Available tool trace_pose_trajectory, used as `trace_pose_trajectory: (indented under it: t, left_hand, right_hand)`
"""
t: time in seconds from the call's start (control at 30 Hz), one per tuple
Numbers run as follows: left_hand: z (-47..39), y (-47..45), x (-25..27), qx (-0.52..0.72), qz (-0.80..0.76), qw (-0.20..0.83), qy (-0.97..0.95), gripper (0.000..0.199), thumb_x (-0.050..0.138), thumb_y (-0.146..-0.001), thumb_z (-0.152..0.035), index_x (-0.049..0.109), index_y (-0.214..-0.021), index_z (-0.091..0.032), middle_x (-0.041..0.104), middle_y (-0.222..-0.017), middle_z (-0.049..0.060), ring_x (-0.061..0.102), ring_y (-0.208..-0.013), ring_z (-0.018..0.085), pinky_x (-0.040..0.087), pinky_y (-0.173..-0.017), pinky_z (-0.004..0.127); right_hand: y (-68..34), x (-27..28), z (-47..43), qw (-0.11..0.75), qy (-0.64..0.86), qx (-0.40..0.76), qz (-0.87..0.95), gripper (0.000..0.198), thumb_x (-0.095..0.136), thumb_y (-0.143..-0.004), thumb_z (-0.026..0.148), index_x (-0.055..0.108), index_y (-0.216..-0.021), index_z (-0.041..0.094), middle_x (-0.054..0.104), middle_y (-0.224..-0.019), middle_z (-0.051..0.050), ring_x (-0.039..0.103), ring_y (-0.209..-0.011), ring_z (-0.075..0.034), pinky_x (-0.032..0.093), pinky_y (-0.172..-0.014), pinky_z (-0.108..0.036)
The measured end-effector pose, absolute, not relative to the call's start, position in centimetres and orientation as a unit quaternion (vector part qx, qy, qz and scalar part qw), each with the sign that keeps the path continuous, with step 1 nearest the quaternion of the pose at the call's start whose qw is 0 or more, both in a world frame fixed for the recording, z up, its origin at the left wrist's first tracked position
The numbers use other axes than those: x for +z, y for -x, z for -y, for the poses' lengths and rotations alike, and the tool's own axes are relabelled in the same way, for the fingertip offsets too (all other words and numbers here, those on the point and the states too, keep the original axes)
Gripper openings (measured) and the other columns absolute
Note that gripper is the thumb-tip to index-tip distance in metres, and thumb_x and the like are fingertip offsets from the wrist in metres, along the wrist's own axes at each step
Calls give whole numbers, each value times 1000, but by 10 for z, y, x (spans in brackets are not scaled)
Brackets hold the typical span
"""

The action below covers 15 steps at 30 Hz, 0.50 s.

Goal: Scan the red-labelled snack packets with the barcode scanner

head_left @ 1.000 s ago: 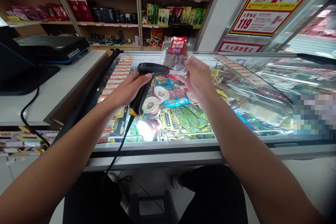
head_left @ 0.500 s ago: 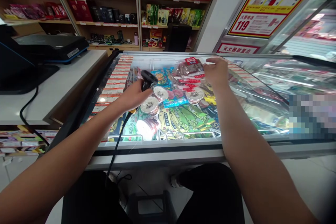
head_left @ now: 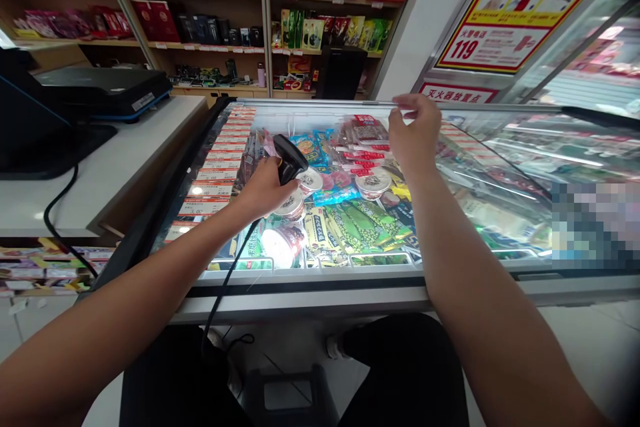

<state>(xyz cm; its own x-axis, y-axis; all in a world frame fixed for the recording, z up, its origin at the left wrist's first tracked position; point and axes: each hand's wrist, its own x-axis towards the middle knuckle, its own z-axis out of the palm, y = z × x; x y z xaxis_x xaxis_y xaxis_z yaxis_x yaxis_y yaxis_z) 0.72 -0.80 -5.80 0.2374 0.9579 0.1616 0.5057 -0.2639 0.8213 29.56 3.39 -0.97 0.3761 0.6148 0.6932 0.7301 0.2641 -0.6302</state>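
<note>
Head: scanner (head_left: 292, 157) in left hand (head_left: 265, 187)

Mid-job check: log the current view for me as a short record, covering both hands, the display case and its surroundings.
left hand: gripping a black scanner
cable: hanging from the scanner over the case's front edge
right hand: thumb and fingers parted, nothing visibly held, beside brown packets
display case: white-lidded tubs, green packets, blue packets
left side: white counter
behind: stocked shelves
</note>
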Motion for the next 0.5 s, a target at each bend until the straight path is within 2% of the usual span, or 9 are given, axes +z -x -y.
trace_pose_trajectory:
  t: [0.03, 0.1, 0.13, 0.17, 0.23, 0.3, 0.37, 0.43, 0.5]
  left_hand:
    - [7, -9, -59, 368, -513, 319, -707, 34, 73, -81, -37, 60, -105, -18, 65, -99, 10, 61, -95, 25, 50, -86, 39]
    - [7, -13, -60, 426, -512, 303, -681, 36, 69, -87, -39, 57, -114, -18, 64, -109, 11, 61, -97, 24, 50, -88, 40]
    - [8, -14, -59, 455, -509, 293, -669, 37, 66, -89, -39, 55, -117, -18, 62, -114, 12, 61, -101, 25, 50, -91, 42]
    - [10, -15, -58, 479, -505, 277, -662, 39, 64, -91, -40, 52, -121, -18, 60, -118, 13, 60, -108, 26, 49, -96, 44]
    - [15, -17, -55, 505, -491, 228, -672, 43, 64, -92, -40, 48, -125, -18, 54, -126, 15, 53, -123, 30, 44, -108, 49]
    - [21, -21, -53, 500, -472, 182, -703, 45, 65, -92, -38, 44, -126, -18, 48, -128, 16, 46, -130, 32, 41, -113, 53]
    - [28, -26, -52, 475, -447, 162, -740, 40, 67, -90, -29, 43, -121, -19, 45, -125, 16, 44, -130, 32, 41, -114, 54]
    - [34, -31, -52, 449, -426, 161, -769, 36, 64, -88, -19, 44, -118, -19, 43, -120, 14, 46, -126, 31, 43, -113, 53]
    - [40, -34, -52, 426, -411, 163, -789, 37, 63, -88, -17, 44, -120, -18, 41, -119, 15, 48, -124, 31, 43, -114, 52]
  right_hand:
    - [-286, -4, -26, 588, 565, 0, 579, 11, 58, -94, 23, 69, -93, 25, 69, -93, -7, 67, -92, -23, 53, -83, -38]
    - [-265, 5, -8, 568, 511, 164, 625, 31, 54, -102, 39, 67, -79, 24, 60, -67, -4, 55, -58, -17, 45, -57, -33]
    - [-255, 7, 0, 515, 494, 240, 659, 40, 56, -101, 48, 67, -73, 22, 57, -61, -4, 49, -52, -15, 40, -52, -31]
    - [-244, 6, 8, 445, 484, 298, 692, 44, 61, -98, 56, 70, -73, 21, 60, -62, -5, 49, -52, -14, 41, -51, -31]
    - [-223, -2, 19, 382, 454, 357, 721, 44, 68, -92, 64, 75, -86, 21, 70, -79, -8, 59, -62, -16, 49, -58, -31]
    - [-204, -16, 24, 377, 419, 410, 717, 45, 73, -87, 66, 76, -107, 25, 75, -106, -10, 68, -82, -22, 56, -69, -35]
    - [-188, -31, 24, 383, 383, 491, 683, 53, 75, -84, 66, 72, -122, 30, 73, -125, -8, 70, -104, -28, 60, -82, -41]
    - [-177, -42, 23, 398, 352, 569, 628, 55, 76, -83, 66, 70, -125, 31, 71, -131, -6, 66, -119, -29, 57, -97, -44]
    - [-171, -46, 21, 429, 332, 611, 577, 52, 77, -82, 65, 70, -121, 30, 73, -129, -4, 64, -125, -27, 52, -109, -43]
